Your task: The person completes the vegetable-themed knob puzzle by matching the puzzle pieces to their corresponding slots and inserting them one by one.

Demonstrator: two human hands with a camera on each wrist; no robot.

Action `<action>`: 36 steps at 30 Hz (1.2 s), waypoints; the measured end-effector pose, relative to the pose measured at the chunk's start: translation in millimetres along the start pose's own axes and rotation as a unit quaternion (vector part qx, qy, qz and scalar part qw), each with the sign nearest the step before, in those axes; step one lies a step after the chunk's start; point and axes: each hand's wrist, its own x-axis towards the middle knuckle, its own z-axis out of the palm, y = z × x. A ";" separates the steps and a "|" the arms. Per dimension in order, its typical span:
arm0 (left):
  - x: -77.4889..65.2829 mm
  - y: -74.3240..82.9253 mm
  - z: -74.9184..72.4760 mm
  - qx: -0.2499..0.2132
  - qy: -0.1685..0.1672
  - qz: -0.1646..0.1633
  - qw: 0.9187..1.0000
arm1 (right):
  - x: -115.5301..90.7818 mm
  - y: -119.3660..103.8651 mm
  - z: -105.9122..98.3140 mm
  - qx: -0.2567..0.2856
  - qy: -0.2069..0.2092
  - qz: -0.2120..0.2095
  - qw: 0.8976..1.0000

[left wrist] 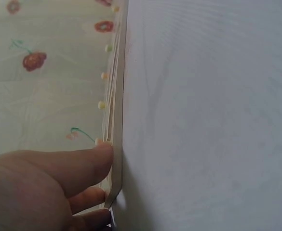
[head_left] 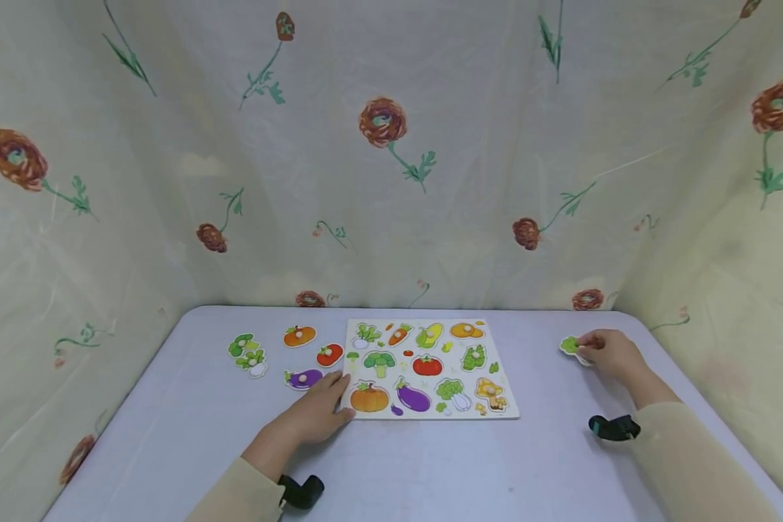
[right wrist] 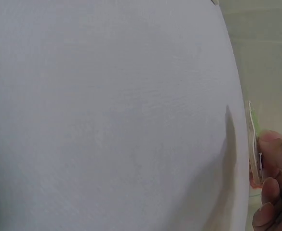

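Plainly, right fingers pinch a green piece while left fingers lie along the board

From my distant post, I have the right hand (head_left: 616,359) narrowed on a green vegetable piece (head_left: 569,345), its leafy end sticking out past the fingertips. The left hand (head_left: 316,413) lies with its fingers fairly straight at the near left corner of the puzzle board (head_left: 453,366), which spreads out rightward from them.

My head view alone gives me the loose pieces: the eggplant piece (head_left: 304,379) just beside the left fingers, the tomato piece (head_left: 329,354) and pumpkin piece (head_left: 299,336) farther out, and the broccoli piece (head_left: 243,344) with the bok choy piece (head_left: 251,361) well to their left.

My left wrist view shows what that one cannot: the board edge-on, its knobs (left wrist: 101,105) standing in profile beyond the thumb. My right wrist view turns the pinched piece side-on, showing its thickness; whether it touches the table, I cannot tell.

Beneath both hands runs a pale, smooth table (head_left: 431,464) with rounded far corners. Beyond the fingertips and to either side hangs a cream sheet (head_left: 463,159) printed with red-brown flowers and green stems.
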 end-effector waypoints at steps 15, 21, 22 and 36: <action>1.7 -4.3 2.6 -0.004 0.005 -0.003 1.000 | -25.7 -39.0 -6.5 0.024 0.016 -0.073 0.997; 2.1 -3.1 1.0 -0.003 0.006 0.000 1.000 | -37.2 -61.0 -5.0 0.025 0.018 -0.088 0.996; 2.3 -2.9 0.8 -0.002 0.006 0.000 1.000 | -39.0 -63.8 -4.2 0.026 0.017 -0.090 0.995; 2.1 -1.9 2.0 0.000 0.007 0.001 1.000 | -61.1 -103.3 17.0 0.035 -0.006 -0.103 0.994</action>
